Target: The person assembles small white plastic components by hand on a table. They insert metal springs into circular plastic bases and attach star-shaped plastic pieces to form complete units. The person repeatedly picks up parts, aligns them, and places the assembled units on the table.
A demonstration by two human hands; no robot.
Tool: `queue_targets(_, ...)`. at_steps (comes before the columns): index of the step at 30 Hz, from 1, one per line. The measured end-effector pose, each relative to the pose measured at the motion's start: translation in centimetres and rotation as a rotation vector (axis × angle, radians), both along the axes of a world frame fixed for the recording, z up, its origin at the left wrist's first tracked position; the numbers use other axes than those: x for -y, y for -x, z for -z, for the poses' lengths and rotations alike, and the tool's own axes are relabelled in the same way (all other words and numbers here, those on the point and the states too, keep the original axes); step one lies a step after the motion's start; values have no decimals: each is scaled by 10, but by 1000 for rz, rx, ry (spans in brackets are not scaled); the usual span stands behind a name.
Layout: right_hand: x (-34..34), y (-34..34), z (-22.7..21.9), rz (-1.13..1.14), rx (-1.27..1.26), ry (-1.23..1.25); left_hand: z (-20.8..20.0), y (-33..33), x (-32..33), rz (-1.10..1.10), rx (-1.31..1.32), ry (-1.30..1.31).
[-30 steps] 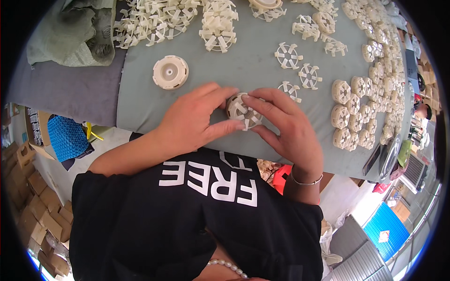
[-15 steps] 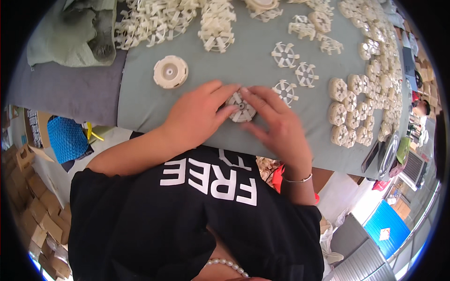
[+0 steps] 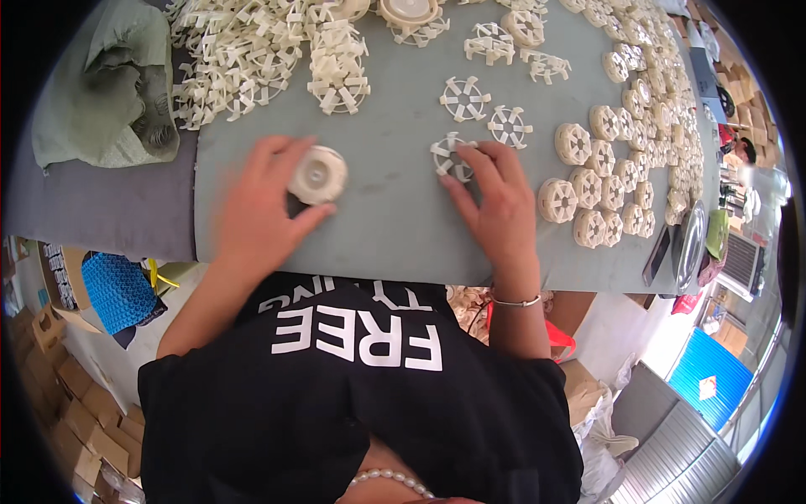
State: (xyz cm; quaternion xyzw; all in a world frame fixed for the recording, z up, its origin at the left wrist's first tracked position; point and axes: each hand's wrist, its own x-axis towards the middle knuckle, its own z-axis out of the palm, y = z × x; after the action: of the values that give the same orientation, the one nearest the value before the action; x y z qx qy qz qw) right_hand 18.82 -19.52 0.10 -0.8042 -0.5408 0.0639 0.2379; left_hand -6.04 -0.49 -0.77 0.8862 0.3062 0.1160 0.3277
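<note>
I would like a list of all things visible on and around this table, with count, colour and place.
round cap: one, cream, in left hand
spoked wheel: one, white, under right fingers
loose spoked wheels: two, white, beyond right hand
assembled wheels: many, cream, right side in rows
heap of parts: many, cream, far left
table mat: one, grey-green
cloth: one, green, left edge
left hand: grips cap
right hand: on wheel

On the counter point(image 3: 395, 227), the left hand point(image 3: 256, 214) holds a round disc point(image 3: 318, 175) left of the spoked wheel point(image 3: 449, 157) under the right hand point(image 3: 497, 208). Loose spoked pieces point(image 3: 252, 59) lie behind; assembled wheels point(image 3: 617, 160) sit in rows to the right
</note>
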Motion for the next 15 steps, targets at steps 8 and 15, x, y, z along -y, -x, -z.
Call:
queue_targets(8,20,18,-3,317,-251,163,0,-37,32,261,131,210)
queue_targets(15,15,20,-24,262,-96,-3,-9,-31,26,131,380,996)
